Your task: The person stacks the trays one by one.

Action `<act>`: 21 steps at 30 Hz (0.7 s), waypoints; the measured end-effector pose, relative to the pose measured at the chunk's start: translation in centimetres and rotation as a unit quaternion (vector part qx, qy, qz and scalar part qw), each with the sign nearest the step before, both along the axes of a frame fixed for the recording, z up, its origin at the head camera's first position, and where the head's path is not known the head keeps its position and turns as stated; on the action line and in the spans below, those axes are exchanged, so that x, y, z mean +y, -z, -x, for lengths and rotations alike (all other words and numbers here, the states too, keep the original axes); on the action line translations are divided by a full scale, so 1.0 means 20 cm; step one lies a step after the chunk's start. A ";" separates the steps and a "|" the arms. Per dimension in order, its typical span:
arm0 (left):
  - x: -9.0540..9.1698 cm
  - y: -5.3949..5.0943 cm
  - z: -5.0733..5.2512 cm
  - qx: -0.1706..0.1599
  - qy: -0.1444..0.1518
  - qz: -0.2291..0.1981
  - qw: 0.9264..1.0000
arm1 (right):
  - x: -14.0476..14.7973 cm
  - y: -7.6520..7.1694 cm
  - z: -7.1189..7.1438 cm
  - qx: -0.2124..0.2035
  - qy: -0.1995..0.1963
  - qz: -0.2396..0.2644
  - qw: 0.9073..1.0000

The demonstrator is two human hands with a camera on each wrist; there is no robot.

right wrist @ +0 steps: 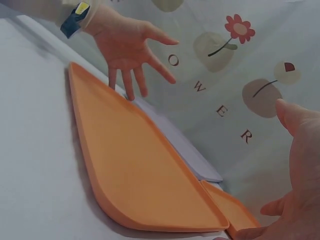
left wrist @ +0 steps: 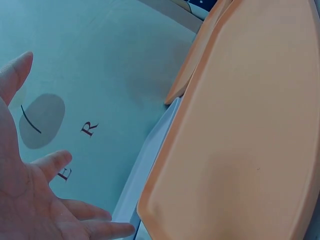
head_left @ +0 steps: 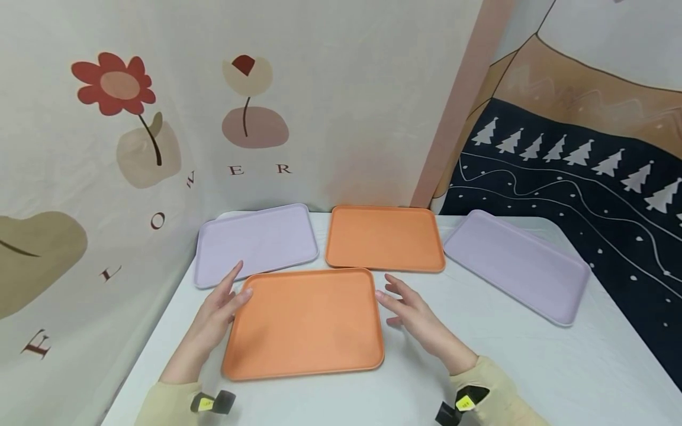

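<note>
An orange tray point(head_left: 306, 325) lies flat on the white table between my two hands, with nothing on it. My left hand point(head_left: 215, 313) is at its upper left edge, fingers spread and fairly straight; the right wrist view shows that palm facing the tray. Beyond the tray's right edge hovers my right hand point(head_left: 412, 313), its fingers loosely bent and holding nothing. Whether either hand touches the rim is hard to tell. Behind, a second orange tray point(head_left: 385, 238) sits against the front tray's far edge. A lilac tray point(head_left: 256, 242) stands back left, partly behind my left fingers.
Another lilac tray point(head_left: 519, 266) lies slanted at the right of the white table point(head_left: 479, 367). A cream cloth point(head_left: 341, 106) with flowers and letters hangs behind and along the left. Dark fabric point(head_left: 575, 177) with white trees hangs at the right.
</note>
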State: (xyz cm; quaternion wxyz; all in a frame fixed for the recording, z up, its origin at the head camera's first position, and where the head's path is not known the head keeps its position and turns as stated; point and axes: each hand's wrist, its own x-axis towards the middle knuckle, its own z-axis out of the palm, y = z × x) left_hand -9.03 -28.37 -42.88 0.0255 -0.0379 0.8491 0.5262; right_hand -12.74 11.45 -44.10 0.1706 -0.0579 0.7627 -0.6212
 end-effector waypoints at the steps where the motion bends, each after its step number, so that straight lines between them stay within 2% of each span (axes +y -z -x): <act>1: 0.00 0.00 0.00 -0.001 0.000 -0.002 1.000 | 0.00 0.00 0.00 -0.003 0.000 0.004 1.000; 9: -0.01 0.01 0.00 -0.017 -0.007 -0.050 0.999 | -0.03 0.03 0.01 -0.019 0.002 0.032 0.999; 21: -0.05 0.03 0.01 -0.085 -0.046 -0.080 0.992 | -0.05 0.04 0.02 -0.049 0.006 0.047 0.998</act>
